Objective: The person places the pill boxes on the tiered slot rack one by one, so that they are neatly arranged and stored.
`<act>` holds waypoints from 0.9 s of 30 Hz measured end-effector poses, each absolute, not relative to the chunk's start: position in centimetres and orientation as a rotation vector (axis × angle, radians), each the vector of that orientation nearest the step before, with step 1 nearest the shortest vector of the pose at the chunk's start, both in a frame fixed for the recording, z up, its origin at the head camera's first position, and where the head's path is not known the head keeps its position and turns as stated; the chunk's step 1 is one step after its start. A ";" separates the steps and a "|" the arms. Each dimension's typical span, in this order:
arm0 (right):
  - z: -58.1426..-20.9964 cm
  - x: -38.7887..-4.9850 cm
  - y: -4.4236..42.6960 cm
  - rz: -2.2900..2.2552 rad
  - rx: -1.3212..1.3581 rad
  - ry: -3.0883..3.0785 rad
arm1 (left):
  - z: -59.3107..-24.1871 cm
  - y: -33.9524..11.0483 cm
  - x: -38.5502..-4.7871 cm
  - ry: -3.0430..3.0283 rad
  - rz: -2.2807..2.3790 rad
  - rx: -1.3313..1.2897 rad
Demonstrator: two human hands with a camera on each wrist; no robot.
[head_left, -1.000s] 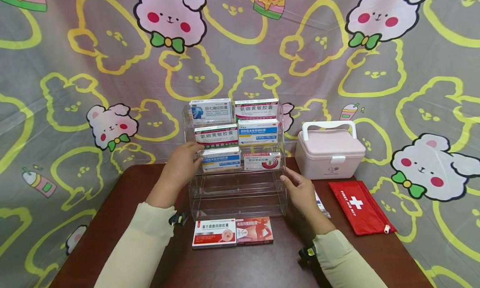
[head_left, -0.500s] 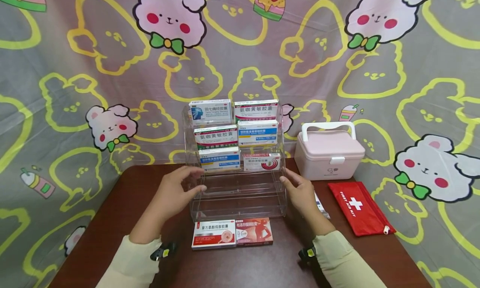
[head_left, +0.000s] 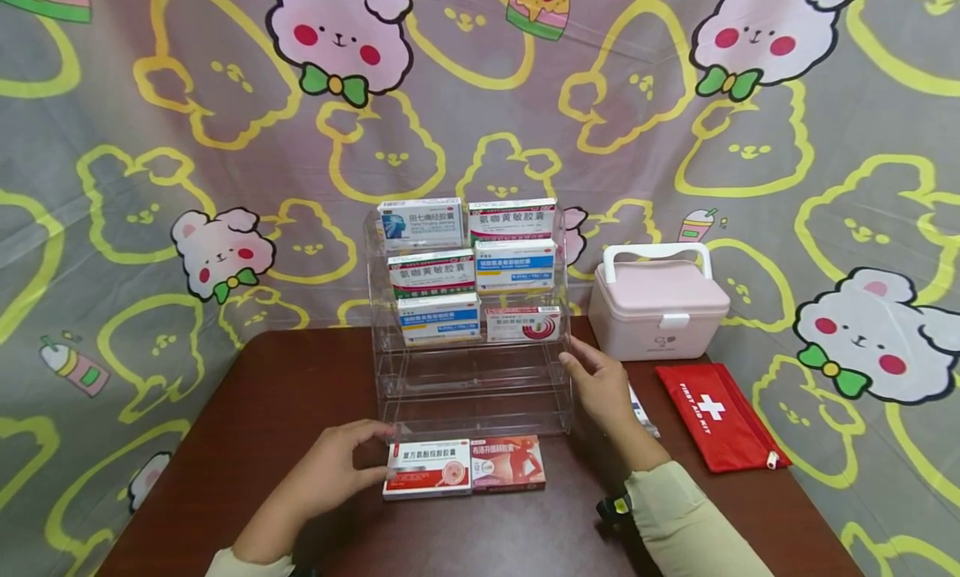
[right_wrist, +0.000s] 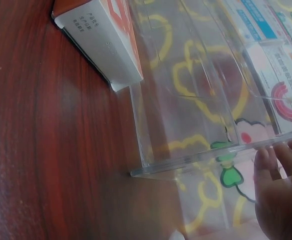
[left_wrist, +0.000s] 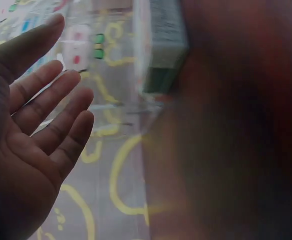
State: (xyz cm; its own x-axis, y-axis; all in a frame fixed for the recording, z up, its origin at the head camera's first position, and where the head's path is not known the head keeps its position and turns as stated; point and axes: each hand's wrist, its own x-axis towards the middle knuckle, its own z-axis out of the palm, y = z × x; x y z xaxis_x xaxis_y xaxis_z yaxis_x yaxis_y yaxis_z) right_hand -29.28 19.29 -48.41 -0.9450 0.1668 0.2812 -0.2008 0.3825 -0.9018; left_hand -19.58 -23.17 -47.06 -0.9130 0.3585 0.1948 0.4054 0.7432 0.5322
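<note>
A clear acrylic display rack (head_left: 476, 385) stands on the table, with several medicine boxes on its upper tiers. My right hand (head_left: 603, 393) holds the rack's right side panel; the right wrist view shows the thumb and fingers on either side of its edge. My left hand (head_left: 330, 469) is at the left end of a white-and-red medicine box (head_left: 427, 469) lying flat in front of the rack. In the left wrist view its fingers are loosely extended, with a gap to the blurred box end (left_wrist: 163, 50). An orange-red medicine box (head_left: 508, 463) lies against the white-and-red one.
A pink lidded case (head_left: 660, 310) with a white handle stands at the back right. In front of it lies a red first aid pouch (head_left: 716, 414). A white packet (head_left: 643, 410) is partly hidden behind my right hand. A patterned curtain hangs behind the table.
My left hand has come down from the blue-and-white box on the rack's third tier to the white-and-red box on the table. The right hand has stayed at the rack's side.
</note>
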 end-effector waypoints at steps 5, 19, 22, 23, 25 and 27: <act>-48.4 -29.1 19.3 1.594 0.029 -2.313 | -48.6 -23.8 -19.4 -2.908 -0.732 -0.688; -48.2 -29.0 19.3 1.588 0.035 -2.314 | -50.1 -24.0 -19.8 -2.836 -0.672 -0.786; -48.2 -29.1 19.3 1.589 0.030 -2.308 | -50.2 -24.1 -19.9 -2.837 -0.692 -0.794; -48.2 -29.1 19.2 1.591 0.027 -2.309 | -50.2 -24.2 -20.0 -2.839 -0.698 -0.799; -48.2 -29.1 19.3 1.594 0.025 -2.311 | -50.2 -24.2 -20.1 -2.842 -0.715 -0.809; -48.1 -29.1 19.3 1.596 0.024 -2.315 | -50.2 -24.4 -20.1 -2.846 -0.730 -0.818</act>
